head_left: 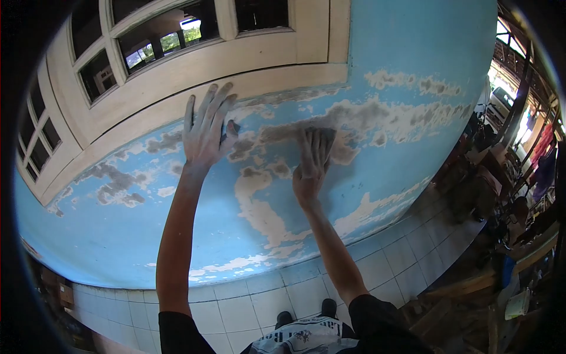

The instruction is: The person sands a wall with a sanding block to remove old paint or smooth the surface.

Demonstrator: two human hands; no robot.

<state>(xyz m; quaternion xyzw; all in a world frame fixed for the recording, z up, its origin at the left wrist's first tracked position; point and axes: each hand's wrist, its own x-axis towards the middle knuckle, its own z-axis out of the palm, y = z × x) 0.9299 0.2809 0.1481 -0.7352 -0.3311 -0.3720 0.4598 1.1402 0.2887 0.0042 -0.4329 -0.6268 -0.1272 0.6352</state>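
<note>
A light blue wall with grey and whitish patches fills the middle of the view. My left hand, dusty grey, rests on the wall below the window frame, fingers spread and pointing up. A small dark piece shows by its thumb; whether the hand grips it is unclear. To the right, my right hand lies over a dark grey sheet, its fingers together and pressing the sheet flat against a patch on the wall.
A cream window frame with glass panes spans the upper left. Below the wall is a white tiled floor, with my feet on it. Wood pieces, a pale container and hanging cloths crowd the right side.
</note>
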